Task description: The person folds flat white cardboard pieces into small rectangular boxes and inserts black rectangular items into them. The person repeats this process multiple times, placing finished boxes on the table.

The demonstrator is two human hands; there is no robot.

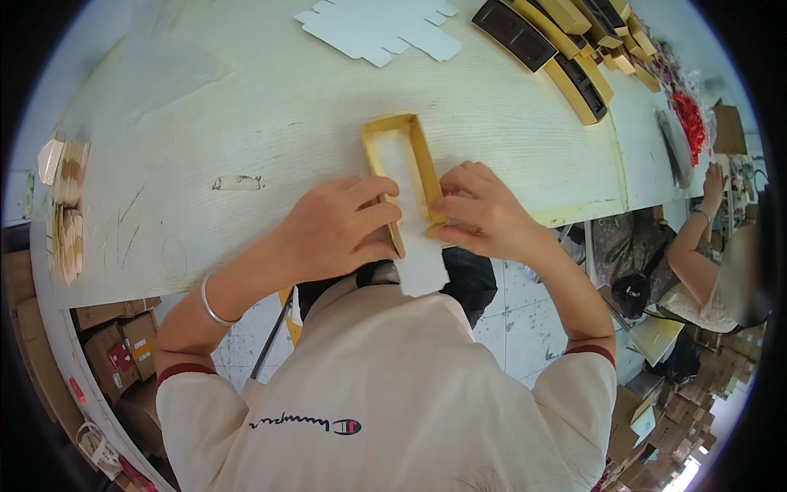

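bare tabletop left; box stack crowds far right.

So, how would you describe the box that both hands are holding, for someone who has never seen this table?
On the pale wooden table, look at its near edge, between the left hand and right hand. There lies a narrow gold box frame with a white inside. Unlike the gold and dark boxes stacked far right, it lies alone.

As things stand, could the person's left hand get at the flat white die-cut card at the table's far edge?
Probably yes: bare tabletop lies between the left hand and the white card, though the hand now grips the gold box frame.
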